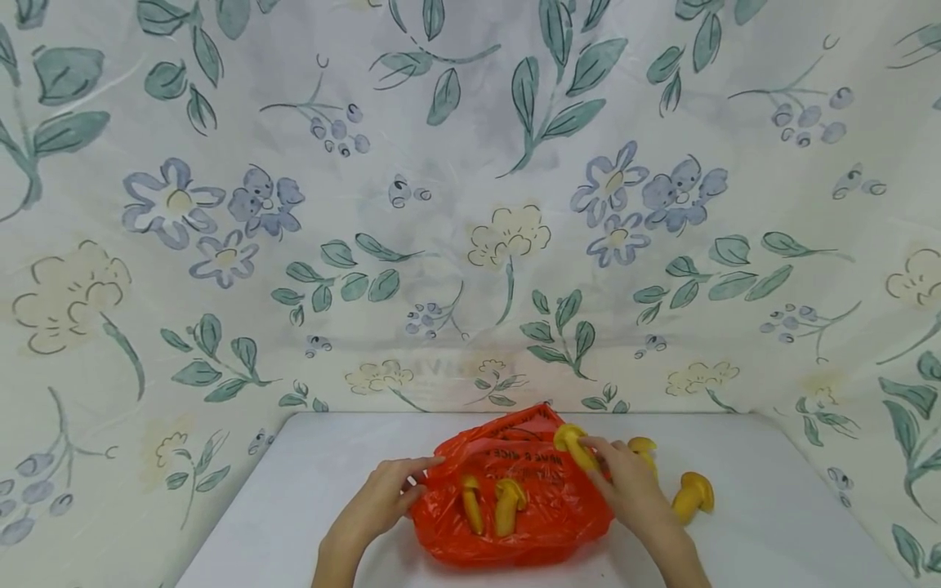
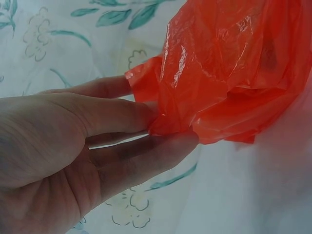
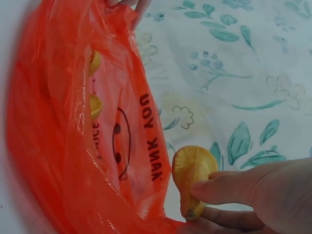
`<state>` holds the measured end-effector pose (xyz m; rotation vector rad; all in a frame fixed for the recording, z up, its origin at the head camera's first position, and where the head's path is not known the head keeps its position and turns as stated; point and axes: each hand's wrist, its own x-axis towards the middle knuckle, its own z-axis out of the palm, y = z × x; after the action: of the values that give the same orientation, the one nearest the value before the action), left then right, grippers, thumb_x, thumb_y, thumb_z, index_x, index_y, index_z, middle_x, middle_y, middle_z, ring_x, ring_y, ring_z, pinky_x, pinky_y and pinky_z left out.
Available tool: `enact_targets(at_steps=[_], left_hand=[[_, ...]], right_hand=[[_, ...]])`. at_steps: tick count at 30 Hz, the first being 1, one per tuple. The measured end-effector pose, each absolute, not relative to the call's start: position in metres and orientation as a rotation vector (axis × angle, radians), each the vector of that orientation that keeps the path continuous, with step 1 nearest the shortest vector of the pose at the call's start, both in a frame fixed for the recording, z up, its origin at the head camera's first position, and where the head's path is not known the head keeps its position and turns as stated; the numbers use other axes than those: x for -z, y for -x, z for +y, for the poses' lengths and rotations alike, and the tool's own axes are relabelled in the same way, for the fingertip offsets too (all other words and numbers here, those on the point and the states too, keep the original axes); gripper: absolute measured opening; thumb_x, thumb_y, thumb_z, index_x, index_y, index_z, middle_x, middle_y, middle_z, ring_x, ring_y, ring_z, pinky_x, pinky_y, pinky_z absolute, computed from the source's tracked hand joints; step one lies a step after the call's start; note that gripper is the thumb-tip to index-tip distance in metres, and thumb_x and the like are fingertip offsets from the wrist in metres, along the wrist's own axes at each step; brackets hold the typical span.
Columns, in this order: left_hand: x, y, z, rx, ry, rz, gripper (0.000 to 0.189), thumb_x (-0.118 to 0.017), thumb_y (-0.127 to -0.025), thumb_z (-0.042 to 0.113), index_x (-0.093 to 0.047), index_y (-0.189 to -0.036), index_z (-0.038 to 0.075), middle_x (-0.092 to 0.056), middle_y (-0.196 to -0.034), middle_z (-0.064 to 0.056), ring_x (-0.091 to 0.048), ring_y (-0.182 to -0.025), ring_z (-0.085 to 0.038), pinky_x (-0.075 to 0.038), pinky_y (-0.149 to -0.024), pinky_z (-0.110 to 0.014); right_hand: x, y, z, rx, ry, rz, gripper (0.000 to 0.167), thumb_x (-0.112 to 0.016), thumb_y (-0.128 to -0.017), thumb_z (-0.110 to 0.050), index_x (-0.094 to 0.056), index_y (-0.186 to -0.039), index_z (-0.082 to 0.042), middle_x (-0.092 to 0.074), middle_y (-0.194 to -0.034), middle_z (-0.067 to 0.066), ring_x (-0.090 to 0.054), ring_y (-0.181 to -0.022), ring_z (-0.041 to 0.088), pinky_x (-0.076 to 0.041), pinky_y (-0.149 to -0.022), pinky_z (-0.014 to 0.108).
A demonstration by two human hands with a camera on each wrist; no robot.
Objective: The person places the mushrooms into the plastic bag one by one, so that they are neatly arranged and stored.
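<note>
A red plastic bag [image 1: 540, 502] with dark printing lies with its mouth spread. Two yellow mushrooms [image 1: 507, 508] are in it, seen stems down in the head view. My left hand [image 1: 375, 502] pinches the bag's left edge between thumb and fingers, and the gathered red film [image 2: 151, 117] shows there in the left wrist view. With my right hand [image 1: 632, 482] I pinch a yellow mushroom [image 3: 192, 170] by its stem, thumb on the near side. That mushroom is held up over the bag's right side, its cap pointing to the upper left in the head view.
On the white table [image 1: 764, 539], right of the bag, lie two more yellow mushrooms. One mushroom [image 1: 693, 496] sits just beyond my right forearm; the other mushroom [image 1: 644, 446] is partly hidden behind my right hand. A floral cloth [image 1: 441, 245] hangs behind the table.
</note>
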<state>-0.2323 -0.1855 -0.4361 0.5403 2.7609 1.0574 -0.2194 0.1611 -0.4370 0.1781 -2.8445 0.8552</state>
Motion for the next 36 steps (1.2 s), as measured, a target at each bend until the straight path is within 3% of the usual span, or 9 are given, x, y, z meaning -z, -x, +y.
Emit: enact_targets(at_steps=[17, 30, 36], left_hand=[[0.435, 0.233, -0.185, -1.073, -0.562, 2.760, 0.043, -0.062, -0.089, -0.005, -0.064, -0.129, 0.009, -0.070, -0.104, -0.011, -0.063, -0.077, -0.014, -0.060, -0.063, -0.025], [0.434, 0.234, -0.185, -1.067, -0.556, 2.769, 0.043, -0.063, -0.088, -0.006, -0.064, -0.129, 0.008, -0.069, -0.103, -0.011, -0.063, -0.077, -0.013, -0.060, -0.062, -0.026], [0.435, 0.233, -0.186, -1.062, -0.586, 2.750, 0.043, -0.061, -0.089, -0.006, -0.063, -0.130, 0.007, -0.069, -0.101, -0.010, -0.063, -0.075, -0.013, -0.059, -0.062, -0.024]], right_hand=[[0.443, 0.222, 0.149, -0.838, -0.184, -2.931, 0.042, -0.073, -0.086, -0.011, -0.061, -0.127, -0.017, -0.065, -0.100, 0.006, -0.056, -0.083, 0.015, -0.057, -0.078, 0.039], [0.446, 0.220, 0.140, -0.843, -0.257, -2.933, 0.041, -0.073, -0.086, -0.010, -0.062, -0.125, -0.016, -0.066, -0.107, 0.008, -0.061, -0.094, 0.020, -0.056, -0.088, 0.048], [0.449, 0.220, 0.137, -0.820, -0.276, -2.942, 0.040, -0.073, -0.085, -0.009, -0.063, -0.123, -0.015, -0.064, -0.098, 0.006, -0.054, -0.081, 0.015, -0.056, -0.078, 0.039]])
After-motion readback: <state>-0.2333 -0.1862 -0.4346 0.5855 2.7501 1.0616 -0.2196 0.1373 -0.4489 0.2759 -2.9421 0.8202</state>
